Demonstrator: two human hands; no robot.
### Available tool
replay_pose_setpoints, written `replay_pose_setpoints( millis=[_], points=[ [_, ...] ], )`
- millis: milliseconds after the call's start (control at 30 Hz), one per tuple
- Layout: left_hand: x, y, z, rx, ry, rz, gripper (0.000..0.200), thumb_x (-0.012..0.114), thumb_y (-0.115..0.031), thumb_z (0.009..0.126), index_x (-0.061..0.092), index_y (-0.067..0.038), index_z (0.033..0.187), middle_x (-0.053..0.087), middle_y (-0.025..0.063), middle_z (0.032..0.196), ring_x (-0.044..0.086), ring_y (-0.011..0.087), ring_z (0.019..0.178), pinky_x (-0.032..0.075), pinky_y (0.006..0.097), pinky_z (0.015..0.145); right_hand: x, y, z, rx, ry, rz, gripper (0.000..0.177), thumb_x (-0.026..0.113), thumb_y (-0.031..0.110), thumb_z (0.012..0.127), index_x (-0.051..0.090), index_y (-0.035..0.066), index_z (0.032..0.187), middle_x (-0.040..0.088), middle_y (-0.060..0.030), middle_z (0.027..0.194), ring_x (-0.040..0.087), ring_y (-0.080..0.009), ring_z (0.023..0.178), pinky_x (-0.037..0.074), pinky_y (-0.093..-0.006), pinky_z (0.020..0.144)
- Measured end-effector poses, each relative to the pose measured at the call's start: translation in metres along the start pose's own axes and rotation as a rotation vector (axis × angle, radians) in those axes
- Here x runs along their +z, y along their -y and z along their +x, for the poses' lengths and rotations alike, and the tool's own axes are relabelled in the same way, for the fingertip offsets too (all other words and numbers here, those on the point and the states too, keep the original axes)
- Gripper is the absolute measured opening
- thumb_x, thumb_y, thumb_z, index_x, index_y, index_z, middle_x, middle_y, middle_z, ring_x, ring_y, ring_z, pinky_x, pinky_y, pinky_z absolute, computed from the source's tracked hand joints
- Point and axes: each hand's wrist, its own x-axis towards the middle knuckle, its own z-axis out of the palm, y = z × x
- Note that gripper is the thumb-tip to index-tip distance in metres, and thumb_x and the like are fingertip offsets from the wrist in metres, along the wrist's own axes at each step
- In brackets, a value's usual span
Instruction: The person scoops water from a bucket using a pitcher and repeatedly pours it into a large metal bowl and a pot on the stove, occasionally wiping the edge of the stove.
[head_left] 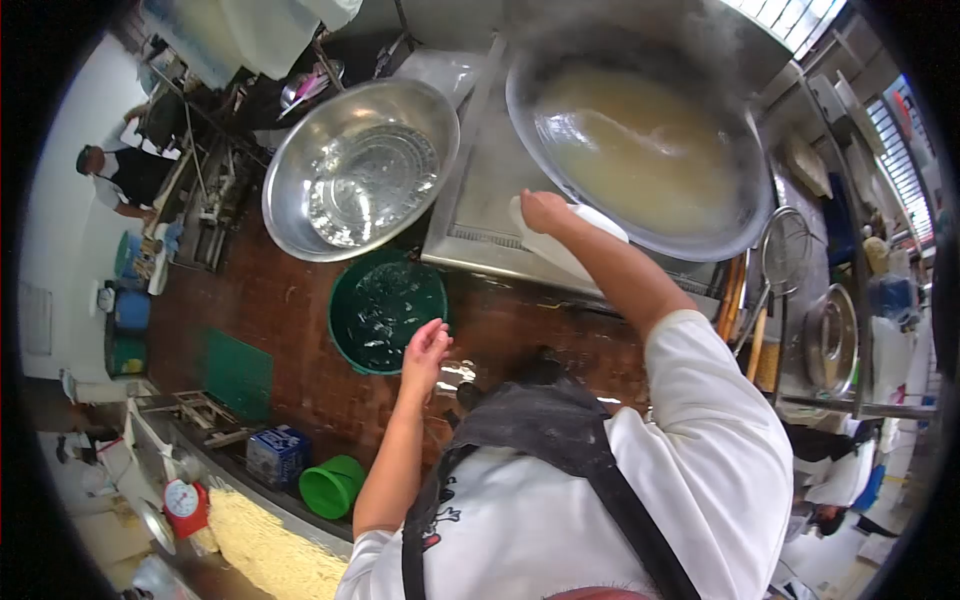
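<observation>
Fingers [530, 202] of a kitchen worker's R hand [546, 212] are gripping a white item [550, 248] near its end; L hand [427, 355] fingers are hanging half-bent, w/ nothing visibly held. Largest, a wide pan [690, 245] is steaming at a steel counter [480, 205], prob. set there for heat, cloudy yellowish liquid [640, 150] filling much of it. Next, a metal basin [287, 195] is sitting alongside, likely for easy reach; a green tub [343, 325] is standing nr the L hand, prob. likewise. Smallest, the white item is slanting over the counter's front, just beside the pan, looking smooth and curve-edged, forearm partly hiding it; exact ID unclear. End grip is prob. sparing fingers the pan's heat.
</observation>
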Motion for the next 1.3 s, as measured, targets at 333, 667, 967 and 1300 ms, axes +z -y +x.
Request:
replay_pose_setpoints(
  millis=[333, 667, 967, 1300],
  points=[
    [0.051, -0.038, 0.024, 0.044, 0.028, 0.07, 0.046, 0.06, -0.028, 0.097, 0.05, -0.005, 0.135, 0.059, 0.0087, 0.128, 0.061, 0.0176, 0.105, 0.05, 0.0309, 0.086, -0.119, -0.186, -0.011, -0.121, -0.727, 0.544, 0.053, 0.057, 0.029, 0.095, 0.045, -0.005, 0.133, 0.058, -0.0277, 0.124, 0.058, -0.0414, 0.114, 0.046, -0.0429, 0.096],
    [0.115, -0.049, 0.048, 0.012, 0.014, 0.077, 0.046, 0.059, -0.027, 0.097, 0.049, -0.003, 0.135, 0.058, 0.0085, 0.128, 0.061, 0.0172, 0.104, 0.051, 0.0297, 0.085, -0.159, -0.348, -0.109, 0.504, -0.334, -0.132, 0.041, 0.06, 0.016, 0.086, 0.058, 0.016, 0.127, 0.06, -0.019, 0.124, 0.057, -0.0314, 0.118, 0.043, -0.0456, 0.101],
    [0.14, -0.051, 0.054, -0.024, -0.034, 0.114, 0.046, 0.058, -0.027, 0.098, 0.048, -0.003, 0.136, 0.057, 0.0083, 0.129, 0.061, 0.0166, 0.105, 0.05, 0.0291, 0.084, -0.02, -0.414, -0.085, 0.32, -0.207, -0.293, 0.029, 0.044, 0.017, 0.094, 0.066, 0.014, 0.113, 0.063, -0.0179, 0.108, 0.057, -0.0344, 0.112, 0.039, -0.0554, 0.098],
    [0.131, -0.041, 0.039, -0.063, -0.11, 0.084, 0.046, 0.057, -0.027, 0.098, 0.048, -0.004, 0.136, 0.057, 0.0081, 0.13, 0.06, 0.0175, 0.107, 0.05, 0.0295, 0.086, 0.011, -0.327, -0.034, 0.163, -0.125, -0.181, 0.027, 0.047, 0.018, 0.091, 0.066, 0.012, 0.109, 0.063, -0.0181, 0.103, 0.057, -0.035, 0.11, 0.039, -0.0523, 0.097]
  ],
)
